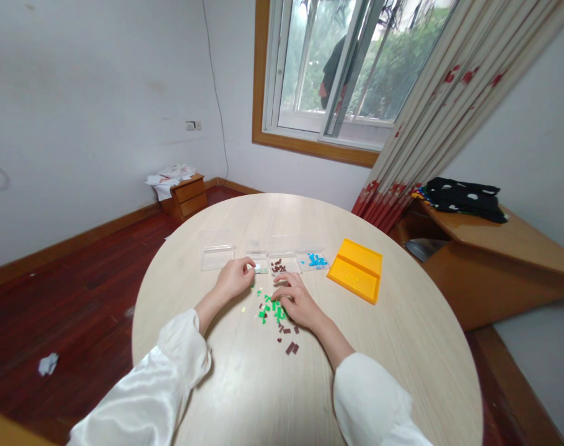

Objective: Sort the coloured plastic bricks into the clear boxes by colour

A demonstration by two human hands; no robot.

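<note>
Pinching, seemingly, a pale piece (251, 267) in left hand (234, 279), resting loose right hand (298, 301) on scattered pieces (269, 308); partly sorted into clear trays (217, 257), plenty left.

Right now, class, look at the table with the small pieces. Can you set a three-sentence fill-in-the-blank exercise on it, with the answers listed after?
1. The blue pieces lie in a clear box beside a ____ tray.
2. The right hand rests on loose pieces, some green, the others ____.
3. The left hand pinches a small pale piece over a table whose top is ____.

Missing words: yellow; brown; round.
</note>
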